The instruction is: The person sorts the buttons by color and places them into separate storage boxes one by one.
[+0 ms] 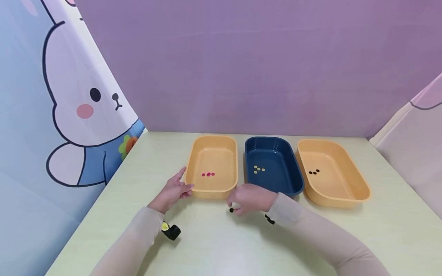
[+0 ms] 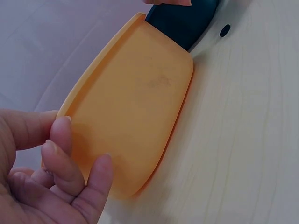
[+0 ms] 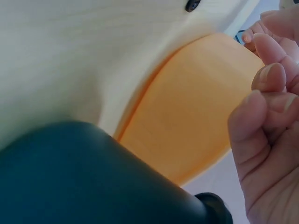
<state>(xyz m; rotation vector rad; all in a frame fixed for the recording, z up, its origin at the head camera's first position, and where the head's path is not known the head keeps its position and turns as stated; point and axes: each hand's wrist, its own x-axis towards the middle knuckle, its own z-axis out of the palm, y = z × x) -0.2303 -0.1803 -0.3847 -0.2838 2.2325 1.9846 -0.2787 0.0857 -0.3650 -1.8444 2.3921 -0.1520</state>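
My left hand (image 1: 174, 189) grips the near-left corner of the left light-orange tray (image 1: 215, 194), its thumb over the rim. In the left wrist view, curled fingers lie against that tray's outer wall (image 2: 135, 102). My right hand (image 1: 250, 199) is low in front of the gap between this tray and the dark blue tray (image 1: 297, 191), fingers bent, with no object visible in its grasp. A black button (image 1: 231, 210) lies by its thumb and forefinger. Both wrist views show the button (image 2: 225, 31) apart from the visible fingers; in the right wrist view the button (image 3: 192, 4) is cut by the top edge.
Pink buttons (image 1: 208, 174) lie in the left tray, yellowish buttons (image 1: 258, 169) in the blue one. The right light-orange tray (image 1: 342, 184) holds black buttons (image 1: 314, 173). All trays stand in a row on the pale table (image 1: 214, 245), before a purple backdrop (image 1: 255, 69).
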